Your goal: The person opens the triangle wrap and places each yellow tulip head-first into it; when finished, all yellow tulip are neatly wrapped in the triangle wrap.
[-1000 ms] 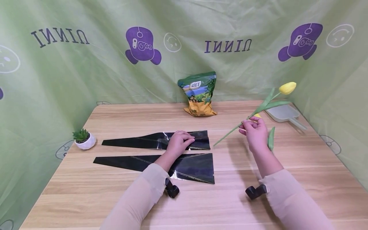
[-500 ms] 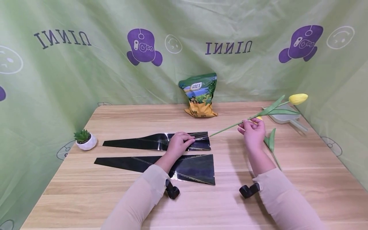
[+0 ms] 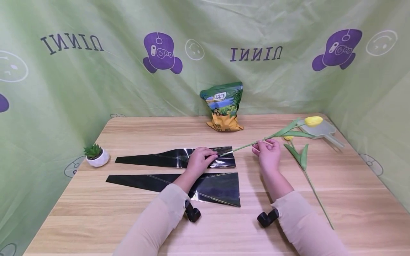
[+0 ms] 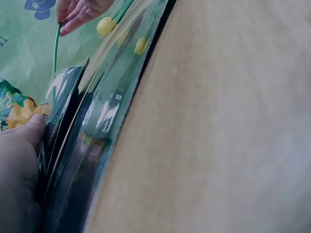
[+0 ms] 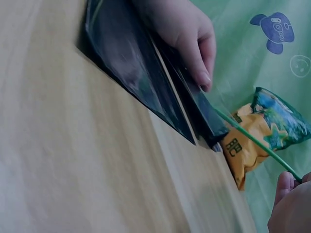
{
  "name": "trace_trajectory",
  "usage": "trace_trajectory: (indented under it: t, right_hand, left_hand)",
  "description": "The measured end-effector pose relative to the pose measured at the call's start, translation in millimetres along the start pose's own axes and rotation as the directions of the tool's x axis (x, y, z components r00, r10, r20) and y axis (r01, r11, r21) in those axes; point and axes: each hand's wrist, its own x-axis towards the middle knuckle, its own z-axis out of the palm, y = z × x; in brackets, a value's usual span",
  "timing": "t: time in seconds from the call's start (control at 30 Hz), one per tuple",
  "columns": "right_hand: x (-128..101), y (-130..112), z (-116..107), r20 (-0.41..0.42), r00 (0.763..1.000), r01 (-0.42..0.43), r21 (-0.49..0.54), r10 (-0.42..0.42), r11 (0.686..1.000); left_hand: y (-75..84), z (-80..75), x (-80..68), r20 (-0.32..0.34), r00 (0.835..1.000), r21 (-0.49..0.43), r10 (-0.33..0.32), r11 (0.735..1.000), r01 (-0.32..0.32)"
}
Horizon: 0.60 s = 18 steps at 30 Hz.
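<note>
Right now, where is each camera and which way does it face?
On the head: faces forward, down at the table; left hand, right hand and forearms show.
On the left wrist: faces the black sheets; both hands show.
On the right wrist: faces the tulip stem; both hands show.
Both wrist views show the bag.

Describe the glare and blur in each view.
Head: mostly crisp, with white glare on the far black wrapper and along the lower edge of the near black wrapper; left wrist: pale glare patches on the wrappers, tabletop smeared by blur; right wrist: dim, tabletop grain soft, less glare.
</note>
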Motion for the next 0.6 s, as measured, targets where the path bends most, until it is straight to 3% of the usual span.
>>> trace_trajectory:
  t: [0.6]
  right_hand:
    - [-27, 28, 25, 0.093, 0.991, -0.096, 0.051, 0.091, 0.994]
  left_hand:
    - [-0.7, 0.3, -0.1, -0.011, 1.000, -0.005, -0.022, 1.000, 0.022]
